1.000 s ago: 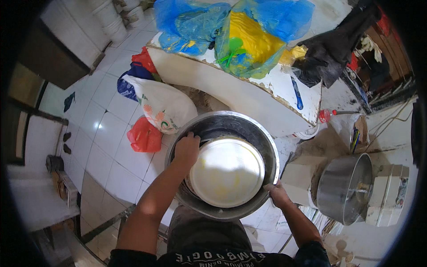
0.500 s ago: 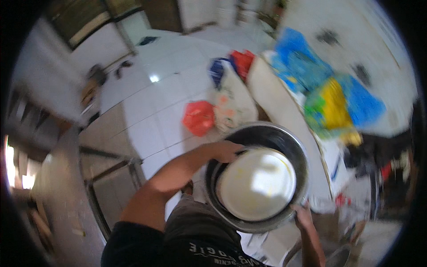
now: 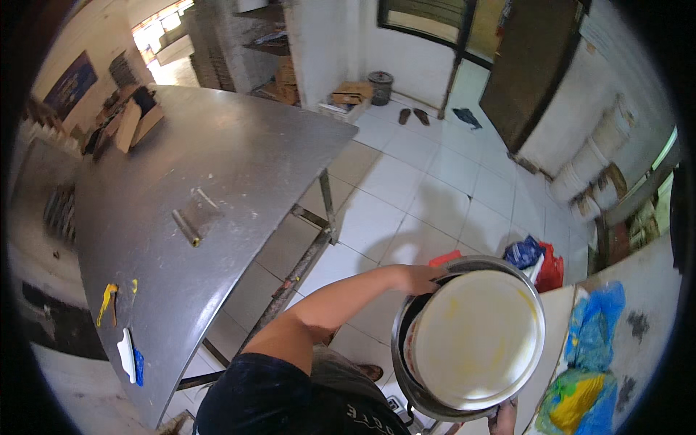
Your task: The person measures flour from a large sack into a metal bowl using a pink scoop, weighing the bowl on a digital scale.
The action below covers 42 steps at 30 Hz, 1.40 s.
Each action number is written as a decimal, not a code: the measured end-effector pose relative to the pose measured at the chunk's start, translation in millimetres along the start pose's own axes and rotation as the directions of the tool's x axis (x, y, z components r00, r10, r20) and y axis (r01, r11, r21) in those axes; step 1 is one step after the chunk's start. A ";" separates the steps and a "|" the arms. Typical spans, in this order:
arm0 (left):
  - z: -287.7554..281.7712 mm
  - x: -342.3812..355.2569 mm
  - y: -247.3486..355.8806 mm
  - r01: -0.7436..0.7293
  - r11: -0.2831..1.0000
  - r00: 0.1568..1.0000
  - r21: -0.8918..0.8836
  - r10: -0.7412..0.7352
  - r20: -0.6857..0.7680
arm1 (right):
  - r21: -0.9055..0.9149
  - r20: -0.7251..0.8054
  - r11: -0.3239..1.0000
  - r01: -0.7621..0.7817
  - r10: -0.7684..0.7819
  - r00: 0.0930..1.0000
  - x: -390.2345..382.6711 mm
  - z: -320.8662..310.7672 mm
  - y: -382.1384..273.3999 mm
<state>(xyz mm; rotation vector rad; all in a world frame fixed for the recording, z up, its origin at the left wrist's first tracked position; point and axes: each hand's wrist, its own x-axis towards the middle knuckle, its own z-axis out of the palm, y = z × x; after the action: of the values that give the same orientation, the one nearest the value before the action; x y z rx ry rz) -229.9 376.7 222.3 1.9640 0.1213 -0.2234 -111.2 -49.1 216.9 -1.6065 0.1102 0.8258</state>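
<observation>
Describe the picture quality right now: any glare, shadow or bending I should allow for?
Head view: the bright opening at upper left is washed out; head view: soft shadow falls on the floor tiles beyond the basin; head view: dull sheen on the metal table, whose left edge bows with the fisheye.

1. Overexposed daylight burns out the opening [image 3: 154, 43] at your upper left.
2. Soft shadow darkens floor tiles [image 3: 424, 239] beyond your left hand [image 3: 422, 280].
3. The metal tabletop [image 3: 239, 159] shows dull sheen.
4. Fisheye distortion bends edges; corners black out.
</observation>
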 end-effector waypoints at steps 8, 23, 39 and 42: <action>-96.7 -162.6 -34.1 -0.046 0.970 0.833 -0.239 -0.094 -0.546 | 0.002 0.211 0.998 0.067 -0.066 0.975 37.8 148.6 -22.0; -185.6 -376.0 -137.8 -0.049 0.758 0.155 -0.650 -0.637 -0.755 | 0.083 0.172 0.997 -0.006 -0.009 0.985 40.1 266.7 -21.6; -134.0 -183.0 -19.3 0.196 0.773 0.484 0.604 0.460 -0.744 | 0.031 0.217 0.999 0.028 -0.034 0.976 22.8 264.4 -35.6; -78.9 -92.1 17.7 0.117 0.791 0.832 0.600 0.251 -0.494 | -0.002 0.253 0.998 0.055 -0.053 0.966 17.9 266.9 -35.5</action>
<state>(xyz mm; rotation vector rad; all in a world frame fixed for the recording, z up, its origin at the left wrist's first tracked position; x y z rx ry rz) -308.6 444.0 287.9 2.6387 0.3951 0.4349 -197.8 205.3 241.8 -1.4927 -0.1192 0.9820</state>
